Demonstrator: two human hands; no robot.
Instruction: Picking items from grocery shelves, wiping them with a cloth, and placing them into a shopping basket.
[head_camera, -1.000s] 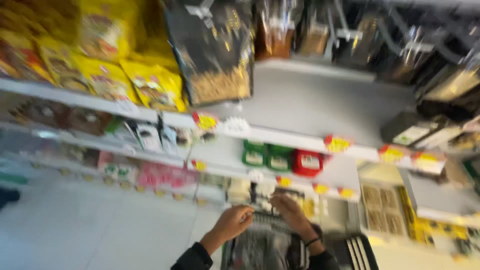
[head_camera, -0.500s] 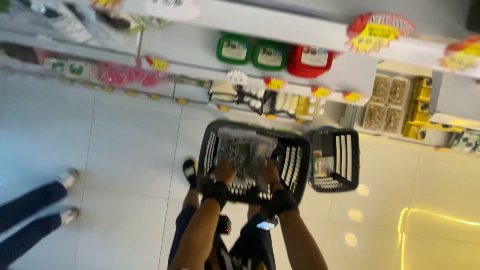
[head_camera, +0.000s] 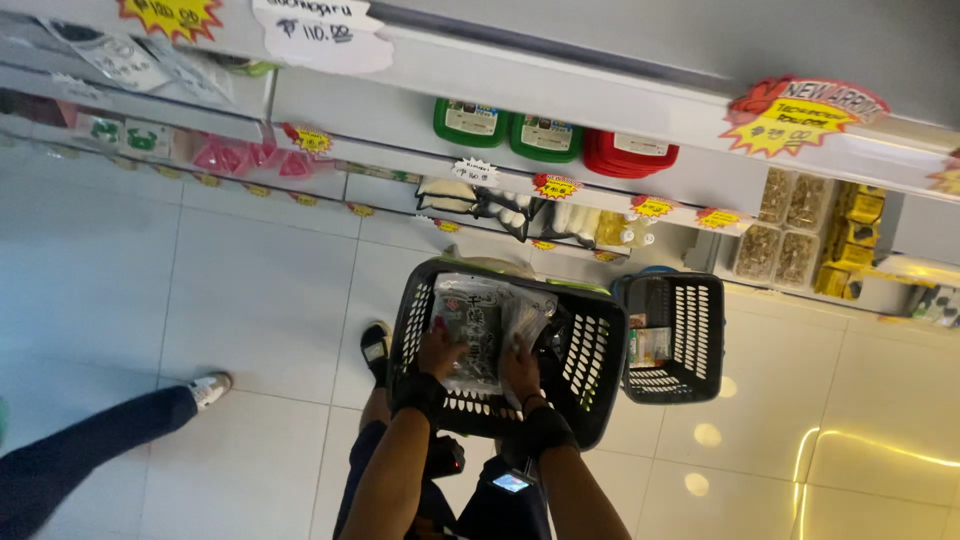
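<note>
1. The left hand lies inside the black shopping basket, fingers closed on the lower edge of a flat clear packet with dark green contents; the wrist wears a dark band.
2. The right hand is also in the basket, just beside the left, its fingers pressed on a crinkled clear wrapper that sits against the packet's right side; whether it truly grips the wrapper or only rests on it, I cannot tell.
3. The packet stands tilted near the middle of the basket, its top leaning toward the far rim.
4. A second black basket stands on the white tiled floor just right of the first, close to the bottom shelf, with small boxes inside.
5. On the shelves beyond: green tubs beside red tubs, yellow starburst tags along the shelf edges; clear boxes of brownish goods at the right end.
6. Another person's leg in dark trousers and a white shoe crosses the floor's lower left corner.
</note>
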